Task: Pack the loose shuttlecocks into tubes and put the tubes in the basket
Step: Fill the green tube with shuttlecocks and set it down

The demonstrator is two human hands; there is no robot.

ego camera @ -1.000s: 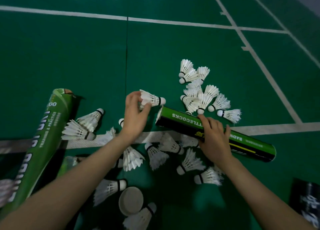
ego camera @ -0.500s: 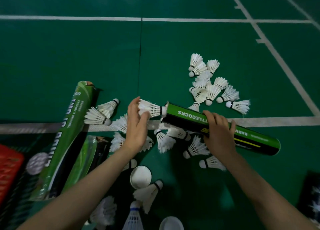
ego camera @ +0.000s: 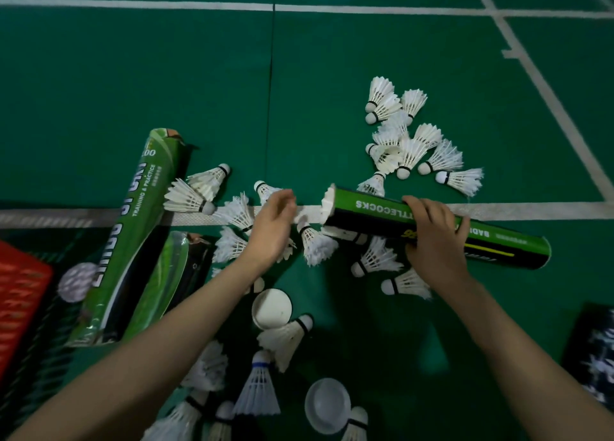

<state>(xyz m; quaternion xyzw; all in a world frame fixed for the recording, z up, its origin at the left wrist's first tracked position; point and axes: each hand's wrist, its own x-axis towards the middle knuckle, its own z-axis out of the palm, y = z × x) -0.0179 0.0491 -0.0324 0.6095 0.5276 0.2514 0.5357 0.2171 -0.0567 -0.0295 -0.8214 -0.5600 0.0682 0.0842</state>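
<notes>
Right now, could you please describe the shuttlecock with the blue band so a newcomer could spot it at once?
Start at the nearer horizontal white court line and come toward the camera, past the first round white tube cap. Just below that cap lies the shuttlecock, skirt nearest the camera. Its band is blue; its neighbours' bands are black.

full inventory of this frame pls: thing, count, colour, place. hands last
green cardboard shuttlecock tube: 1, green and black, lying across the white line, white feathers at its open left end
other green cardboard tubes: 2, green, side by side at left
red basket: 1, red, left edge, cut off
loose white feather shuttlecocks: many, white, pile beyond the held tube, more scattered round both hands
round white tube caps: 2, white, floor between the forearms
dark printed item: 1, black and white, right edge, unidentifiable
left hand: 1, empty, fingers relaxed, beside the tube mouth
right hand: 1, grips the held tube
</notes>
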